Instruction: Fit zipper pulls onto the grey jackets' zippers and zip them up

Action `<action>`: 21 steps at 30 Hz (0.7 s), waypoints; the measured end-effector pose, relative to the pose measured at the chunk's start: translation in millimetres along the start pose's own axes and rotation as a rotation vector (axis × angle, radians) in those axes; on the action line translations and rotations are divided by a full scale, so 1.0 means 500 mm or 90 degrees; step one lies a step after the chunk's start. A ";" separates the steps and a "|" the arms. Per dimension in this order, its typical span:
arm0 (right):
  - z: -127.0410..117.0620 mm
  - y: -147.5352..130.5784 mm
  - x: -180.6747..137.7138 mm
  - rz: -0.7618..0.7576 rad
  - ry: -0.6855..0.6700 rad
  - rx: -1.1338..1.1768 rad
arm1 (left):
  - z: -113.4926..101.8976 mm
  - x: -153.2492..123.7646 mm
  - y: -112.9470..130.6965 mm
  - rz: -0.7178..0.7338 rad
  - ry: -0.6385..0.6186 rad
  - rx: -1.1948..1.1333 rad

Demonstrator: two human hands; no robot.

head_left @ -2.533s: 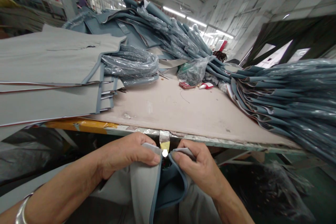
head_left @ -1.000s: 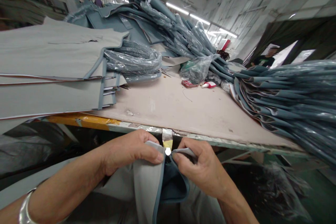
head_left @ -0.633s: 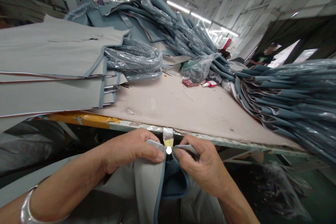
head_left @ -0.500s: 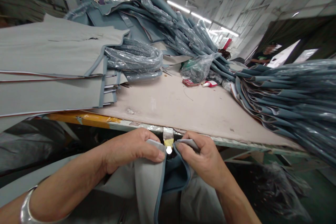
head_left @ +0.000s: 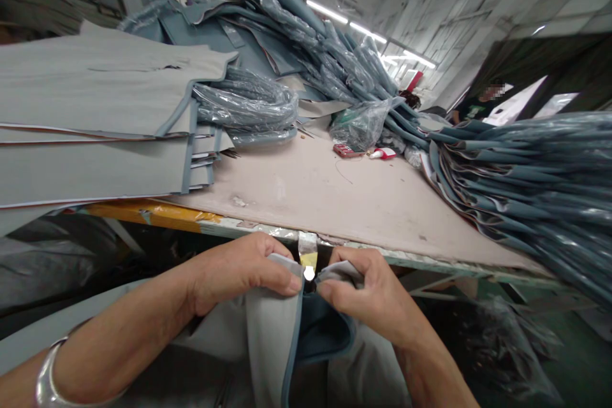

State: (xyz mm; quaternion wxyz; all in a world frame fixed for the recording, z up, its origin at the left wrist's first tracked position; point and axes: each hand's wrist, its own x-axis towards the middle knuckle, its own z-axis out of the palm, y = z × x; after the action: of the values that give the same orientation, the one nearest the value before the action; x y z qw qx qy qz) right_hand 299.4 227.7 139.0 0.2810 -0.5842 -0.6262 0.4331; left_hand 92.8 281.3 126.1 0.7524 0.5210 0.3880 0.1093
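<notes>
Head view (the only one). Left hand [head_left: 248, 268] pinches one edge of the grey cloth [head_left: 270, 338], thumb on top, fingers mostly hidden behind it. Right hand [head_left: 368, 293] grasps another edge, cloth bunched between thumb and fingers (looks like one piece, but the folds below hide how it joins). Cloth is in front of the bench [head_left: 306, 185] and below its front edge, not lying on it; it hangs from both hands toward the bottom of the view. Blue trim [head_left: 289, 357] runs down the left-held edge, and dark blue inside shows in a sagging loop between the hands.

White spot [head_left: 309, 273] sits in the gap between the hands, below a strip [head_left: 307, 243] at the bench edge. Lamp or shiny tab, can't tell; contact with cloth, can't tell either.

Step, as I judge it: two edges held up near each other, apart, right one crumpled. Next move probably calls for a firm pinch both sides and the right bunch smoothed so the edges sit level.

Rest: grey stack [head_left: 95, 95] on bench left, bagged roll [head_left: 246, 102] just beside it, bottle [head_left: 382, 153] near the plastic bag [head_left: 356, 127], blue pile [head_left: 526, 172] on the right.
</notes>
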 end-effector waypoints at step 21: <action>0.003 0.023 0.018 -0.020 -0.049 0.101 | 0.002 -0.005 0.005 0.001 0.003 -0.007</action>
State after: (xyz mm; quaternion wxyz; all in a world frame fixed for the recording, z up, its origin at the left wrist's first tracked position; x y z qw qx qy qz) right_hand 302.1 235.3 127.1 0.3084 -0.5332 -0.6095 0.4991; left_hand 92.6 280.3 129.6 0.7543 0.5170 0.3883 0.1133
